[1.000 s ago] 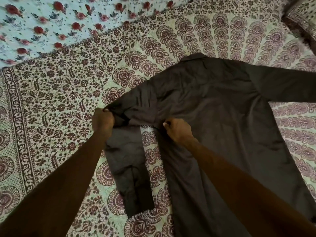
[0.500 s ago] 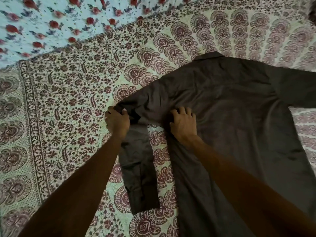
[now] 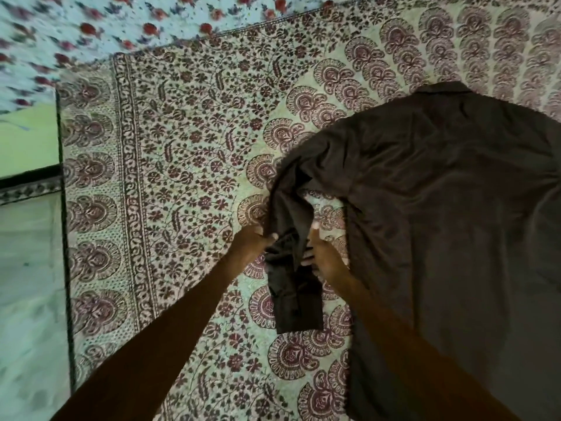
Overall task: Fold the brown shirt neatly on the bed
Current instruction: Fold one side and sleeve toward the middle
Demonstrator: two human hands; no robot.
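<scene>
Both hands gather one sleeve [image 3: 296, 302] of a dark brown collared fabric shirt [image 3: 449, 214] on a maroon-and-cream paisley-printed bedspread [image 3: 188, 165].
The shirt lies flat toward the bedspread's right side, collar toward its far edge. The left hand [image 3: 253, 246] grips the bunched sleeve with curled fingers. The right hand [image 3: 323, 256] pinches its other edge, thumb on top. Half a second ago the right hand pressed flat on the shirt's body.

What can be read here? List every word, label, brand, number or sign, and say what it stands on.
None: no readable text anywhere in this view.
brown shirt, its sleeve and collar: plain cloth, no label or brand showing.
patterned bedsheet: floral print only, no letters.
rose-print cloth: blurred, only flowers can be made out.
</scene>
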